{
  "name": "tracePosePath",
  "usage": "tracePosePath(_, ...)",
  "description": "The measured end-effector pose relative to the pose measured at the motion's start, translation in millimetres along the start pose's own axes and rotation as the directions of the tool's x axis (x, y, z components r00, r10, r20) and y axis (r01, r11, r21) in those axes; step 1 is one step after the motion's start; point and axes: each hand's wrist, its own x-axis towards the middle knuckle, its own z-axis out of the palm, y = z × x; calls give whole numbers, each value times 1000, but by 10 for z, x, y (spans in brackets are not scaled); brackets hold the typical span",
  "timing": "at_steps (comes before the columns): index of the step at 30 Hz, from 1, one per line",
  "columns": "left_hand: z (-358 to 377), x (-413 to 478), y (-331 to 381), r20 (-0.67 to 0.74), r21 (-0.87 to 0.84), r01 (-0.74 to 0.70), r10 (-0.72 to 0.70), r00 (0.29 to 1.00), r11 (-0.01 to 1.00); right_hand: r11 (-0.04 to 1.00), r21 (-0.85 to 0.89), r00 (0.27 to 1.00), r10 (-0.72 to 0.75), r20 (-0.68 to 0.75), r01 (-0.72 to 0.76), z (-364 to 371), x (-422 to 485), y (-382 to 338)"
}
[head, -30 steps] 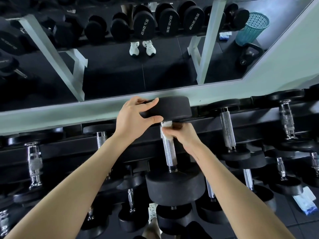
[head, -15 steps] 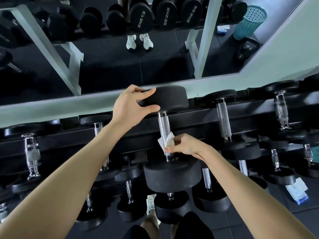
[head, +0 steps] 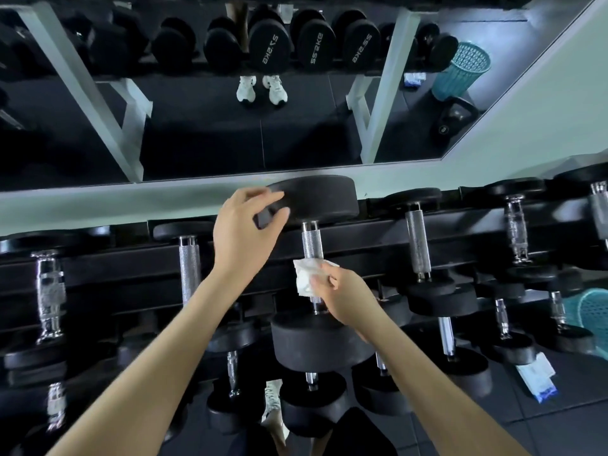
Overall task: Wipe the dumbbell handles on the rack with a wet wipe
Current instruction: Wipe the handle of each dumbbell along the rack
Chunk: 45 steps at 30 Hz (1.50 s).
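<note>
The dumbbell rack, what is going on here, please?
A person is cleaning one dumbbell on the rack. The left hand grips the edge of its far head, as if to steady it. The right hand pinches a white wet wipe around the lower part of the knurled handle; the upper part is bare. The other dumbbells on the rack are not touched.

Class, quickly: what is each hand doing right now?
Left hand: grips the dumbbell's far head.
Right hand: pinches the wet wipe against the dumbbell handle.
</note>
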Motion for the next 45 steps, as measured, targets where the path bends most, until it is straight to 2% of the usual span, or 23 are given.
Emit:
tracePosePath(2,11,-234,-33,-102,-60,90,-96,990,994,996,-86,998,-29,-50,25,71,-49,-35)
tracePosePath(3,45,-335,-60,-63,-62,148,-152,986,987,993,-114,994,-31,-102,20,91,-81,-60)
tracePosePath(6,260,-551,-120,242,-15,308,-295,924,951,981,-194,965,-57,-255,7,133,-139,-106)
tracePosePath(8,428,-600,-119,341,-65,395,-352,872,916,986,-168,950,-57,-307,5,155,-171,-131)
tracePosePath(11,632,-576,-126,323,-90,405,-358,876,910,998,-64,924,-9,-383,-17,160,-161,-79)
tracePosePath(13,738,-541,-169,304,-140,460,-404,863,877,999,-3,888,46,-457,-53,130,-106,27)
tracePosePath(15,804,-508,-224,293,-235,542,-473,831,807,995,42,861,103,-498,-94,95,-58,129)
tracePosePath(18,856,-500,-276,298,-374,647,-575,762,665,986,77,864,167,-475,-148,113,-18,220)
tracePosePath(20,900,-505,-267,295,-447,672,-612,734,591,982,91,860,191,-474,-168,143,-9,241)
tracePosePath(24,960,-370,-104,280,-643,682,-722,633,349,986,92,832,167,-529,-140,170,-5,278)
tracePosePath(27,953,-178,-5,269,-702,653,-743,612,284,985,83,830,170,-531,-149,174,-6,274)
tracePosePath(30,958,-136,0,263,-716,637,-735,625,285,986,64,828,166,-536,-156,184,15,261)
tracePosePath(34,969,-357,-124,256,-612,659,-678,689,438,987,33,835,149,-531,-155,202,9,276)
tracePosePath(36,946,-384,-142,255,-579,667,-673,694,469,985,28,836,157,-526,-167,199,-5,273)
tracePosePath(37,945,-336,-139,251,-588,669,-684,685,454,984,24,836,164,-524,-178,197,-10,269)
tracePosePath(40,927,-150,-70,304,-697,667,-734,608,264,982,39,842,179,-509,-185,203,-5,258)
tracePosePath(41,934,-109,-71,328,-717,660,-727,604,225,982,47,843,181,-506,-183,203,0,257)
tracePosePath(43,938,-84,-107,365,-707,668,-689,626,233,983,28,844,171,-508,-182,205,9,260)
tracePosePath(45,913,-129,-143,362,-673,672,-655,664,310,983,1,843,159,-514,-185,204,20,265)
